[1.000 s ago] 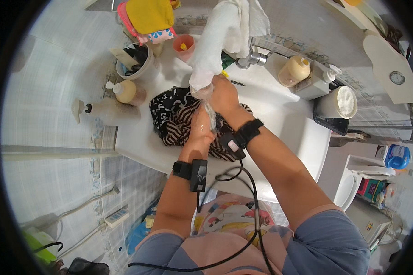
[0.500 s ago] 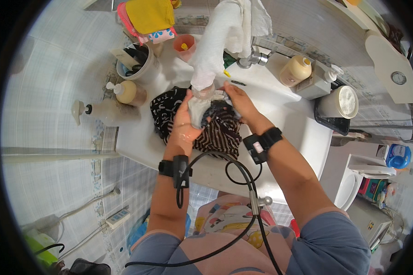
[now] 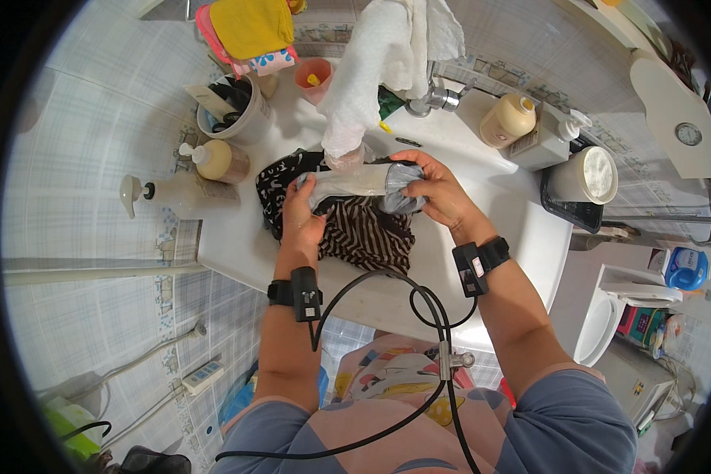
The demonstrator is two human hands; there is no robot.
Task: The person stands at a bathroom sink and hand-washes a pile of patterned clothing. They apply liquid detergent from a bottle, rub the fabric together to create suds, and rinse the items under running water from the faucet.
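Observation:
A wet white sock with grey ends (image 3: 357,181) is stretched sideways between my two hands. My left hand (image 3: 299,215) pinches its left end, thumb on top. At the other end, my right hand (image 3: 438,193) grips the grey part. Under the sock lies a heap of dark cloth (image 3: 369,235), partly striped and partly black with white figures, in the white washbasin (image 3: 494,209). Just above the sock hangs the lower end of a white cloth (image 3: 359,99), with what looks like water coming from it.
Pump bottles (image 3: 221,162) and a white tub of tools (image 3: 241,114) stand along the left rim. A pink cup (image 3: 314,81) and the tap (image 3: 433,100) are at the back. On the right are a cream bottle (image 3: 507,121), a grey dispenser (image 3: 547,138) and a white bucket (image 3: 581,178).
My hands have moved apart, the right one toward the right. The bunched sock is now pulled out lengthwise between them.

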